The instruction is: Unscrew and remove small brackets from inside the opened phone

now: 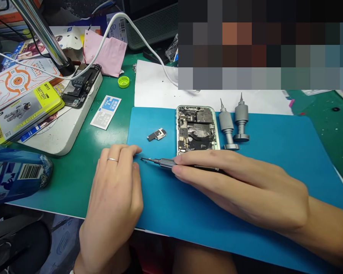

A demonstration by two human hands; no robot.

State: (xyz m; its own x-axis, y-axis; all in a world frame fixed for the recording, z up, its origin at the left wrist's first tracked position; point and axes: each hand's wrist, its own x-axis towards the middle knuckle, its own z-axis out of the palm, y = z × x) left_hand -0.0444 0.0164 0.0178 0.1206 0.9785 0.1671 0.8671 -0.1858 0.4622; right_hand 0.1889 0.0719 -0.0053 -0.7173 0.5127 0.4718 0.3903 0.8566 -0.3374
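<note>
Here | screwdriver (166,163) in right fingers (180,160) | tip near left fingers (136,149)

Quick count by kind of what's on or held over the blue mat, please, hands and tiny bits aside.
Screwdrivers: 3 (one in the right hand, two upright)
Opened phone: 1
Loose metal part: 1
Total: 5

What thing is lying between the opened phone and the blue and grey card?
In the head view, one small metal part lies between them, on the blue mat.
</note>
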